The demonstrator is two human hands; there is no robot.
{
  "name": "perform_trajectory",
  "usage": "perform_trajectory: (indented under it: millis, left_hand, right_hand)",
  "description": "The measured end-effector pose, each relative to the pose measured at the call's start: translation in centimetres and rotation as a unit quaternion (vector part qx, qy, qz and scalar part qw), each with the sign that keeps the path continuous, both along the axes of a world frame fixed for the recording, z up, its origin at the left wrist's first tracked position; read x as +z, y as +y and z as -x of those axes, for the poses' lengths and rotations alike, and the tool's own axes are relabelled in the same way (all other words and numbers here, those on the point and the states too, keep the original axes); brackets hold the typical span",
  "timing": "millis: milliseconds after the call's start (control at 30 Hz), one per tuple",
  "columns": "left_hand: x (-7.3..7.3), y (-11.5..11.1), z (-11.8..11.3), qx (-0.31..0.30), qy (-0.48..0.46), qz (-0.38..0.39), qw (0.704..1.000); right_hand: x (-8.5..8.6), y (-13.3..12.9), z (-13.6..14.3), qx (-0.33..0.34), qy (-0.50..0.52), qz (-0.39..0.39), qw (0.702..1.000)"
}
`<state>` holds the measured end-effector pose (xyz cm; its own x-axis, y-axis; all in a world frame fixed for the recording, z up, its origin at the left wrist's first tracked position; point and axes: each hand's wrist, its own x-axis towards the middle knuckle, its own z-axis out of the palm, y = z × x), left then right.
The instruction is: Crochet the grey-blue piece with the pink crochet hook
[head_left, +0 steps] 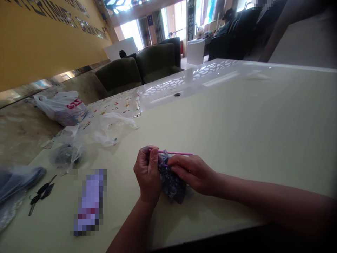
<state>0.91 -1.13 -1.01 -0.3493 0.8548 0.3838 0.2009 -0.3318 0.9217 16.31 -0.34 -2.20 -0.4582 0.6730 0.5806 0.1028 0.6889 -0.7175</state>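
Observation:
A dark blue-grey, crinkled knitted or crocheted piece [172, 184] hangs between my two hands, just above the pale table. A thin pink needle or hook [179, 153] runs across its top edge, its left end at the fingers of my left hand [149, 167]. Those fingers are curled, with the thumb up, around the needle and the piece's left edge. My right hand [193, 172] pinches the upper right part of the piece, where a short purple bit shows by the fingertips. Whether the right fingers also hold a second tool is too small to tell.
On the pale table [237, 133], keys [40, 193] and a blurred purple item [91, 203] lie at the left. Clear plastic bags [113, 128] and a filled white bag [65, 107] stand behind them. Green chairs [158, 61] are beyond; a person [228, 21] sits in the background.

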Motion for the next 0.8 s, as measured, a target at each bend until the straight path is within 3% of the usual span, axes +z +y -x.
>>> perform_trajectory:
  millis: [200,367,600,700,800]
  left_hand:
    - [-0.1,-0.31,-0.18,0.038,0.09,-0.05,0.994]
    - [-0.28,-0.36,-0.09,0.039,0.095,-0.06,0.993]
    - [-0.36,-0.36,-0.16,0.038,0.104,-0.045,0.993]
    - [-0.29,-0.25,-0.22,0.028,0.077,-0.021,0.996]
    - [-0.27,-0.07,-0.26,-0.006,0.024,0.02,0.999]
  right_hand:
    - [-0.04,-0.3,0.05,-0.057,-0.03,-0.017,0.998]
    - [0.09,-0.42,0.2,-0.086,-0.043,-0.042,0.995]
    - [-0.72,-0.72,0.52,-0.122,-0.091,-0.148,0.977]
    - [-0.61,-0.79,0.7,-0.099,-0.045,-0.1,0.989]
    - [0.04,-0.81,0.71,-0.012,0.036,0.061,0.997]
